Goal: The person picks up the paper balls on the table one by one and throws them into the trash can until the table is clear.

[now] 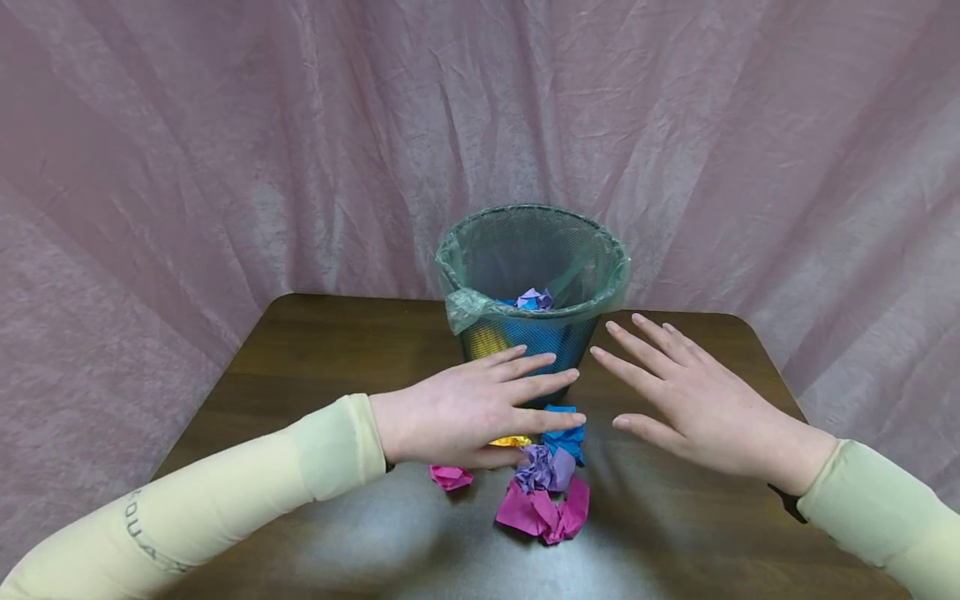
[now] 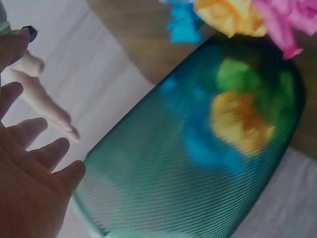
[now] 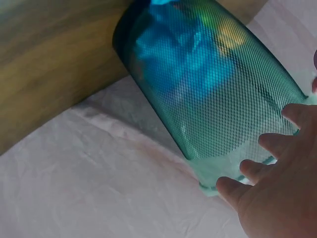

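Observation:
My left hand (image 1: 480, 404), fingers spread and palm down, hovers over several crumpled papers in front of a mesh wastebasket (image 1: 577, 342). To the right of the basket my right hand (image 1: 697, 404) is held up with its fingers spread, touching nothing that I can see. Below the left hand lie a blue crumpled paper (image 1: 566, 442), a purple one (image 1: 545, 469), a large magenta one (image 1: 547, 512) and a small pink one (image 1: 451, 477). A yellow piece (image 1: 512, 442) is mostly hidden by that hand. Inside the basket, purple and blue paper (image 1: 534, 298) shows above the near rim.
A thin green plastic bag (image 1: 467, 308) lines the basket and folds over its rim. The basket stands near the back edge of a dark wooden table (image 1: 345, 333). A pink curtain (image 1: 360, 150) hangs behind and at both sides.

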{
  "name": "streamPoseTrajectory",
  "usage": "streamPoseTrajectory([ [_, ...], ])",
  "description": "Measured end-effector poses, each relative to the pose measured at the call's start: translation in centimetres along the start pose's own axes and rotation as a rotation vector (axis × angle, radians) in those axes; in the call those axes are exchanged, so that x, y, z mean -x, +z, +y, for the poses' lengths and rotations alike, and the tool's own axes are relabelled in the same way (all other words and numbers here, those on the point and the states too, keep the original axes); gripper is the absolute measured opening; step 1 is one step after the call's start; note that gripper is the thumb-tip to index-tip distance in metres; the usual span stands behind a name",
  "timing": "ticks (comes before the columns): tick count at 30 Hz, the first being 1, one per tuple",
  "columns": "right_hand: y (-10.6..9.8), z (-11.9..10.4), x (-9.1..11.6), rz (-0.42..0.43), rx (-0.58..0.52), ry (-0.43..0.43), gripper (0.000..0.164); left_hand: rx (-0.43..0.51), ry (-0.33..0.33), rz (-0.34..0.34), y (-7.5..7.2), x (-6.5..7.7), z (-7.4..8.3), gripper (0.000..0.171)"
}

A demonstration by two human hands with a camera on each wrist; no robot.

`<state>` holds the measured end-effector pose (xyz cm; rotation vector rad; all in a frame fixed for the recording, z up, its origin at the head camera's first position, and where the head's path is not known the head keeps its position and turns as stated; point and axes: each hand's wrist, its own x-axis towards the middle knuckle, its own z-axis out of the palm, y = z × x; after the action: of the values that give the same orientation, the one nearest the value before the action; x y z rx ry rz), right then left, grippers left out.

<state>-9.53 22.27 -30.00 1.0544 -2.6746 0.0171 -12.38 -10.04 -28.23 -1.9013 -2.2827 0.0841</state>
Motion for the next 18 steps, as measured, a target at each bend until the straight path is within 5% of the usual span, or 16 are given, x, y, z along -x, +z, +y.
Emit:
streamPoseTrajectory([
  [6, 1.3, -0.4, 0.5, -0.007, -0.014, 0.0, 0.079, 0.077, -0.054, -0.054, 2.8, 1.8, 0.0, 0.075],
  [18, 4.1, -1.4, 1.4, -0.068, -0.058, -0.006, 0.076, 0.241, -0.269, -0.172, 7.9, 5.6, -0.6, 0.083],
])
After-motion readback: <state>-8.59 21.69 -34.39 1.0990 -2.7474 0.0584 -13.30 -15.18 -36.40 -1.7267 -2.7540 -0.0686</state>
